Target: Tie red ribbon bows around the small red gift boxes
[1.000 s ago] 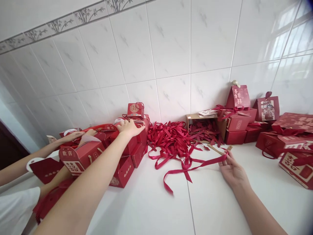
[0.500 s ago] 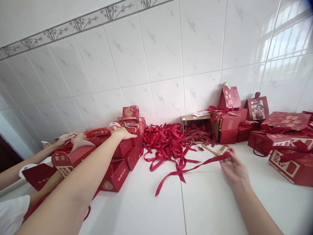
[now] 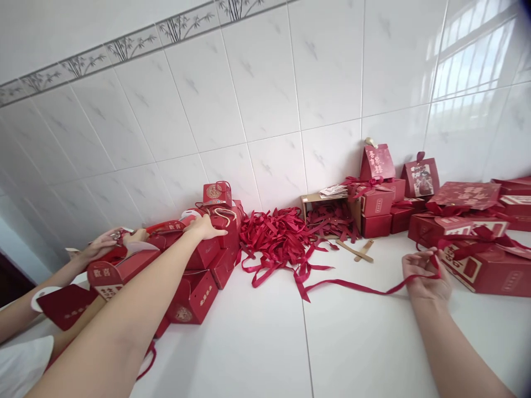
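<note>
My right hand (image 3: 427,279) is closed on a red ribbon (image 3: 365,288), pinched by the fingertips. The ribbon's other end trails left across the white table to a heap of red ribbons (image 3: 276,235). Out to the left, my left hand (image 3: 202,228) rests over the red gift boxes (image 3: 194,298). Its thumb is spread to the right; the other fingers are partly hidden, and nothing shows in its grasp. Just behind it stands a small red box (image 3: 217,193) with a gold round emblem, on top of the stack.
At far left, another person's hands (image 3: 102,243) work among red boxes. An open carton (image 3: 305,209) of dark red ribbons stands behind the heap. Wooden sticks (image 3: 357,251) lie crossed on the table (image 3: 249,354). Ribbon-tied gift boxes (image 3: 498,271) fill the right side.
My right hand has moved right and pulled the ribbon along; its loose end no longer lies out in front of the heap. My left hand stays on the boxes. The view has turned slightly right.
</note>
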